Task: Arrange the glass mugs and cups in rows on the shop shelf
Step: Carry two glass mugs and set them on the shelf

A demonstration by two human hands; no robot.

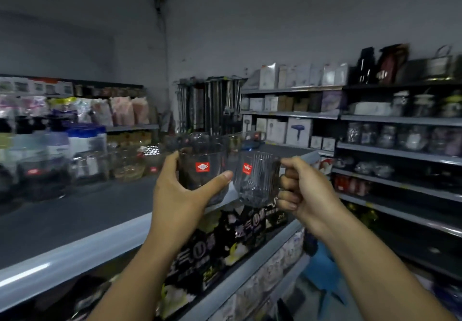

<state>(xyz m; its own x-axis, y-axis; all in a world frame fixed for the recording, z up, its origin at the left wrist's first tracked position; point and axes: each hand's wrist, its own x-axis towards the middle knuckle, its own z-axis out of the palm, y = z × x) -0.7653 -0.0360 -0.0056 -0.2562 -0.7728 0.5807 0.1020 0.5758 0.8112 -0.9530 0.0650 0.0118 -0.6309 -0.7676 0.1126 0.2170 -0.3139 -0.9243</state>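
Aloft: smooth glass [203, 170], ribbed mug [258, 183]

You are working in dim, bluish-grey light with no lamp in view, and the wall across the upper half of the frame is flat and murky. Your left hand [180, 195] and right hand [306, 190] at centre are the best lit and sharpest. The red labels on the smooth mug [200, 178] and ribbed mug [258, 183] stand out crisply. Jars [50, 143] at the left edge smear with blur. Pale glare streaks the shelf lip [30, 272] at lower left, and the side shelves [400, 120] at right slant and bend with the wide lens.
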